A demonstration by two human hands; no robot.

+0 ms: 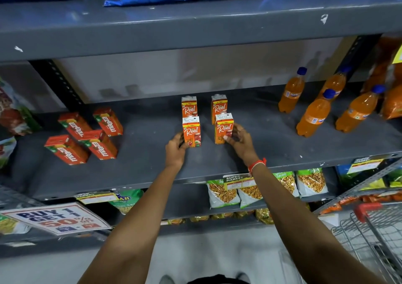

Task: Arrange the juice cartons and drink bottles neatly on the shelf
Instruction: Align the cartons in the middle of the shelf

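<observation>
Both hands are on the front pair of Real cartons, mid-shelf. Left hand cups the front-left carton at its base, thumb on the printed face and fingers round the left side, which looks like a light hold for nudging, not lifting. Right hand grips the front-right carton the same way from the right, fingers wrapped low on its side. Each carton stands upright on the shelf, directly ahead of a back carton: back-left and back-right. Holding low probably keeps the tall, narrow packs from tipping while they are squared into two short columns with labels facing out.

To the left, four Maaza cartons lie flat at mixed angles, some touching, so that group appears undone. To the right, four orange bottles stand upright in a loose cluster, well apart from the Real cartons; their spacing is uneven. I judge the task roughly a third along: the Real block is nearly tidy, the other two groups wait.
</observation>
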